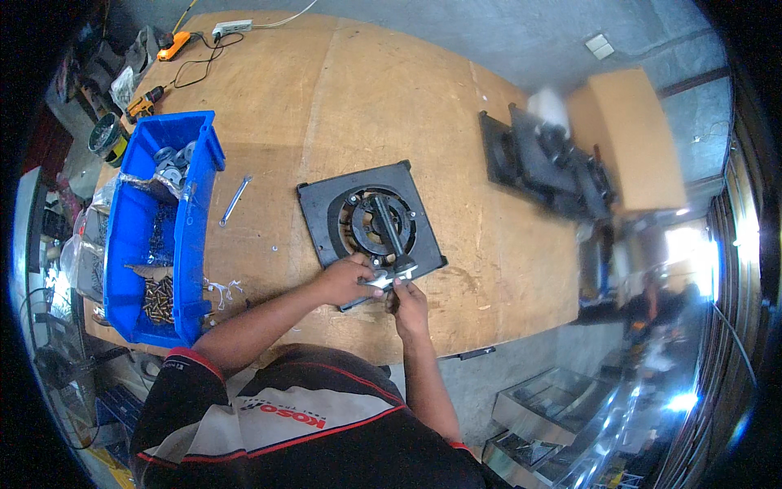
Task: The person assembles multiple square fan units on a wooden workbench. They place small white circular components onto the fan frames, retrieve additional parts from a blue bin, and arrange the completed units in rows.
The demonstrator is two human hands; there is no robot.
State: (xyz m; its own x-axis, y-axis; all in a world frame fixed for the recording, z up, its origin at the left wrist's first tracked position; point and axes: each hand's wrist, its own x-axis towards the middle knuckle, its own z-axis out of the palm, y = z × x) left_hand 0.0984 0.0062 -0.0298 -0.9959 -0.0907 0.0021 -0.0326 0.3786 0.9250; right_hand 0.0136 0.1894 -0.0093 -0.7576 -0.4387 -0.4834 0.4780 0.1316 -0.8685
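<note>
On the table in front of me lies a square black plate (326, 196) with a round ring (350, 216) in its middle; it resembles a gas burner. A dark tube (387, 224) runs from the ring towards me, ending in a wider round end (405, 265). At the plate's near edge, my left hand (346, 279) is closed on a small shiny metal part (381, 281). My right hand (410, 310) has its fingers pinched just below the tube's wide end, at the same metal part. The fingers partly hide that part.
To the left stands a blue divided bin (189, 236) with brass fittings (160, 300) and small screws. Between bin and plate lies a wrench (236, 200). A drill (145, 104) and an orange tool (173, 46) are far left. More black plates (529, 155) and a cardboard box (627, 138) stand right.
</note>
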